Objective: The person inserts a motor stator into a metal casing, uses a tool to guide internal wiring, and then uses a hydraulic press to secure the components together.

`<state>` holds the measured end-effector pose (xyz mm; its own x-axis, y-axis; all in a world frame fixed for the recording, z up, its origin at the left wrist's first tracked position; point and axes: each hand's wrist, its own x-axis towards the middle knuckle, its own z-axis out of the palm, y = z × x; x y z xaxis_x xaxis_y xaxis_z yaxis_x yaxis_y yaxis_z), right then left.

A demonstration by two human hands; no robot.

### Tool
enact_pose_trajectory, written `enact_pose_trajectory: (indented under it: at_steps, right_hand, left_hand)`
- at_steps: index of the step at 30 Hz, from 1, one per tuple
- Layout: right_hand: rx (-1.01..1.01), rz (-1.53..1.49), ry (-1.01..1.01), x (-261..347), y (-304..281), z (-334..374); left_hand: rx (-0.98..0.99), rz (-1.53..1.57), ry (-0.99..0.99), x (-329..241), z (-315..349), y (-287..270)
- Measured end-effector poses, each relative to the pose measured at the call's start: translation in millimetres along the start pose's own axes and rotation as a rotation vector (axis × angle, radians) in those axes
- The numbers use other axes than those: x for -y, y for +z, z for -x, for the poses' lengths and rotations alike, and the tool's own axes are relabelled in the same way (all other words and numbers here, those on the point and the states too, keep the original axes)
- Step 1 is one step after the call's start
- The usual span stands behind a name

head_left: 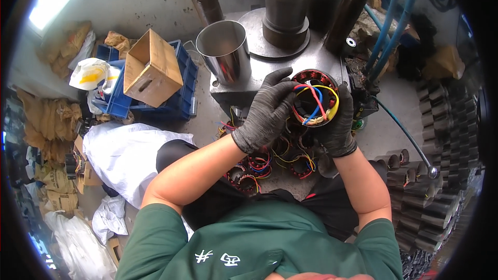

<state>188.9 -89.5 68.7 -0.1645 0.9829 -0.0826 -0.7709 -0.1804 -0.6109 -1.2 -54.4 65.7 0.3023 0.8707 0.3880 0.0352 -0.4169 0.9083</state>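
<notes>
A motor stator [329, 84] with red-brown windings is held up in front of me, its coiled red, blue and yellow lead wires [317, 102] facing up. My right hand [338, 127], in a dark grey glove, is wrapped round its right and lower side. My left hand [270, 109], gloved the same way, has its fingers closed at the stator's left edge beside the wires, with the index finger lifted. The left fingertips are partly hidden there. Several more wound stators [257, 163] with coloured wires lie on the floor below my hands.
A shiny metal cylinder [223, 46] stands on the press bed [259, 91], left of a stepped round block [288, 8]. Dark posts rise at both sides. A ball-ended lever [432, 172] juts out right, near stacked metal housings [430, 202]. A cardboard box [155, 70] rests on blue crates [181, 85].
</notes>
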Motion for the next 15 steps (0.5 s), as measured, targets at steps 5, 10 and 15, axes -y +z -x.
enact_pose_trajectory:
  at_steps: [5, 10, 15]
  right_hand:
    - [0.074, 0.322, 0.009, -6.2, 11.9, 9.7]
    - [0.044, 0.284, 0.057, -5.3, 18.9, 9.9]
    - [-0.03, 0.233, 0.049, -5.3, 0.8, 7.8]
  left_hand:
    - [0.181, -0.259, 0.055, 10.0, -7.3, 7.9]
    - [0.227, -0.416, -0.018, -14.3, -8.8, -2.7]
    - [0.198, -0.313, 0.005, -7.2, -8.6, -8.1]
